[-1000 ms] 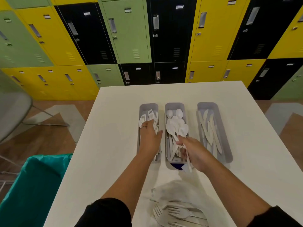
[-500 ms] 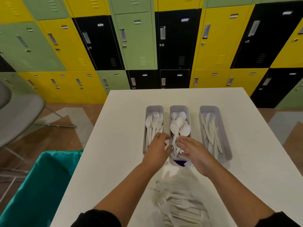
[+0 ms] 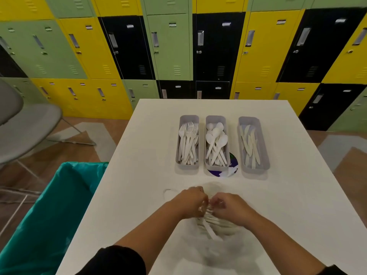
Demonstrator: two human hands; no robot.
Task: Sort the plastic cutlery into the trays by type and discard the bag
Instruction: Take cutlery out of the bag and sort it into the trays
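Three grey trays stand side by side on the white table (image 3: 143,195). The left tray (image 3: 179,139) holds white forks, the middle tray (image 3: 216,119) white spoons, the right tray (image 3: 263,143) white knives. Near the table's front lies a clear plastic bag (image 3: 228,251) with a bundle of white cutlery (image 3: 214,223) in it. My left hand (image 3: 190,202) and my right hand (image 3: 231,207) meet over the bag's top, fingers closed around the cutlery handles. The picture is blurred there, so the exact grip is unclear.
A round purple-and-white label (image 3: 231,167) sticks out from under the middle tray. A bin lined with a teal bag (image 3: 49,211) stands at the table's left edge. A grey chair (image 3: 21,126) is further left. Coloured lockers (image 3: 170,46) fill the back wall.
Both hands have left the fork and spoon trays and pulled back to the bag near me. The camera has tilted up, so the trays look further away.
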